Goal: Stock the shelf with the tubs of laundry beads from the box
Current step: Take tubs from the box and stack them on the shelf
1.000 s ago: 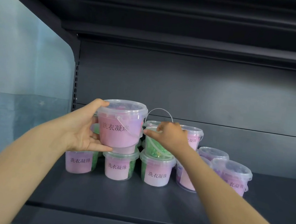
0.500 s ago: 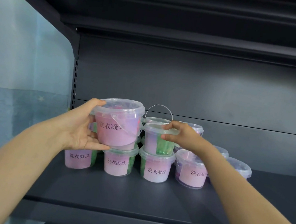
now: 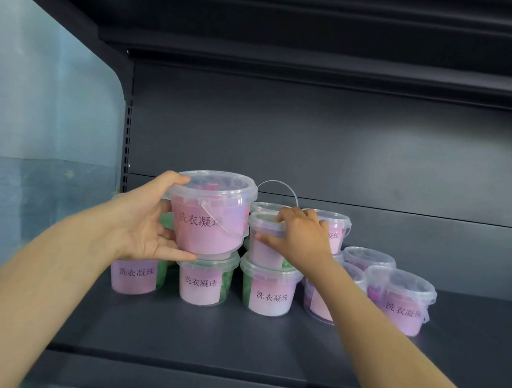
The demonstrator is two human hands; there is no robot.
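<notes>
- The left hand [image 3: 147, 223] holds a big pink tub [image 3: 211, 217] of laundry beads. Its grip is curled round the tub, with the thumb up on the lid's edge and the fingers under the bottom.
- This tub is upright, just over a front tub [image 3: 202, 283] that stands on the shelf [image 3: 233, 333]. I cannot tell if the two touch.
- The right hand [image 3: 300, 239] holds a smaller tub [image 3: 263, 245]. Its grip pinches it, with the fingers on the lid and the thumb on the side.
- The smaller tub sits on top of another tub [image 3: 269, 293] in the front row.
- More tubs stand close by on the dark shelf: one at the left end [image 3: 135, 276] and one at the right end [image 3: 401, 300]. They have clear lids and pink labels with black writing.
- Behind the hands, a thin handle [image 3: 275, 192] sticks up from a tub at the back.
- A light blue wall [image 3: 36, 107] is on the left of the shelf.
</notes>
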